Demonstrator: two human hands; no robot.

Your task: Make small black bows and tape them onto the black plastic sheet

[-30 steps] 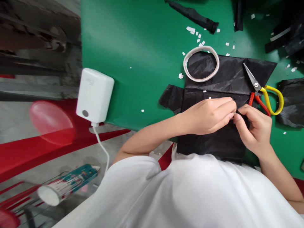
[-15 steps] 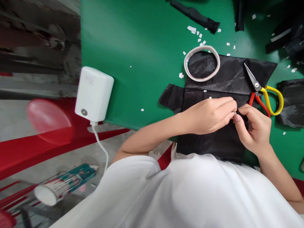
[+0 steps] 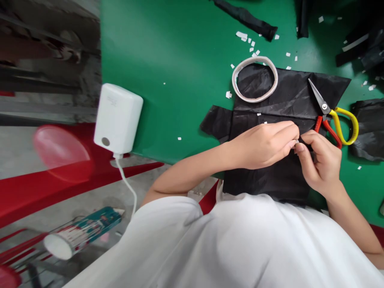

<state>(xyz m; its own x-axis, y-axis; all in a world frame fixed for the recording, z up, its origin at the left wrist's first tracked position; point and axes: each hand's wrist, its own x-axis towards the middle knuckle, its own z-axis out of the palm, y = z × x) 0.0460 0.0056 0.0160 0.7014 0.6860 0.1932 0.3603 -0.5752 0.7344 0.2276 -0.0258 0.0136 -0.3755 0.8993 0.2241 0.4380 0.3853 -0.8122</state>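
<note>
Black fabric (image 3: pixel 264 182) lies at the table's front edge, under both hands. My left hand (image 3: pixel 268 144) is closed, its fingertips pinched over the fabric. Facing it, my right hand (image 3: pixel 322 158) is closed too, thumb and forefinger meeting the left fingertips. A tiny pale piece (image 3: pixel 297 141) shows between the fingertips; which hand grips it is hard to tell. Just beyond the right hand rest scissors (image 3: pixel 324 107) with yellow and red handles, blades partly on the fabric. A roll of white tape (image 3: pixel 255 99) lies on the fabric's far left part.
White scraps (image 3: pixel 241 35) are scattered over the green table (image 3: pixel 165 48). Black strips (image 3: pixel 247 18) lie at the back, more black cloth (image 3: pixel 367 128) at the right. A white device (image 3: pixel 118 118) with a cable hangs at the left edge, above a red chair (image 3: pixel 69 160).
My right thumb and fingers have shifted very slightly, and a little more of the pale piece shows between the fingertips. Both hands stay in nearly the same place.
</note>
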